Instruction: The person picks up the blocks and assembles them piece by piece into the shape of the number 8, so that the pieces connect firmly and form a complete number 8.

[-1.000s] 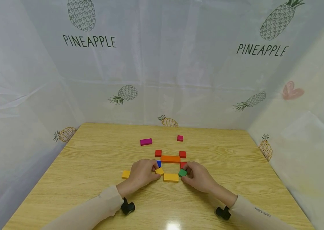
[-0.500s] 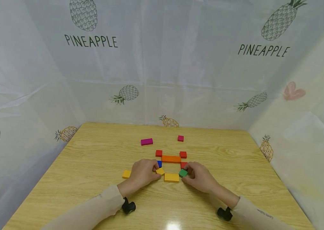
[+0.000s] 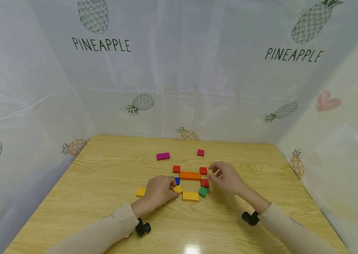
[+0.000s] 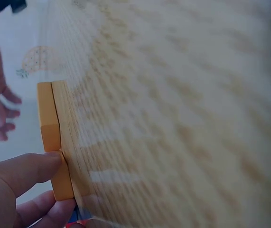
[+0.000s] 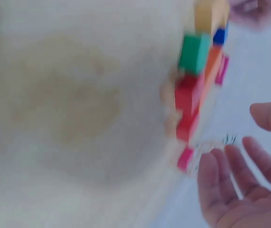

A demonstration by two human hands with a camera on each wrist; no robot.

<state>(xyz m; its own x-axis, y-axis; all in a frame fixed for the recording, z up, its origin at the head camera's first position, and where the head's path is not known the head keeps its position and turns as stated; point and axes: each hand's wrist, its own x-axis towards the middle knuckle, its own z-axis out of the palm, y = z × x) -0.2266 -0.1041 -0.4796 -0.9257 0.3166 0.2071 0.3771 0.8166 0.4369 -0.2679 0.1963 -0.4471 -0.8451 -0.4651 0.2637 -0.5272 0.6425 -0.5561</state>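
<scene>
Head view: a person in pale sleeves works over a ring of coloured rectangular blocks on a wood-grain desk (image 3: 109, 169). The left hand (image 3: 159, 188) pinches a small yellow block (image 3: 177, 189) between thumb and fingers at the ring's near-left corner, its end against a longer yellow block (image 3: 190, 196). The right hand (image 3: 228, 178), fingers parted and loosely bent, holds nothing and hovers just beside the red blocks. By the look of it, the outline is mostly laid: a long orange block (image 3: 190, 175) spans the far side between two small red cubes (image 3: 176, 169), a red block (image 3: 204, 182) lines the right, a blue block (image 3: 177, 181) shows at left, partly hidden, and a green block (image 3: 203, 192) sits askew at the near-right corner. The two angled corner pieces seem the least settled part. Apart from the ring lie a magenta block (image 3: 163, 156), a pink cube (image 3: 200, 152) and another yellow block (image 3: 141, 192), half covered by the left hand; whether they belong to it cannot be told. "PINEAPPLE" reads twice on the white printed sheet (image 3: 179, 70) behind; lettering on the right sleeve (image 3: 296, 233) is too small to read.
</scene>
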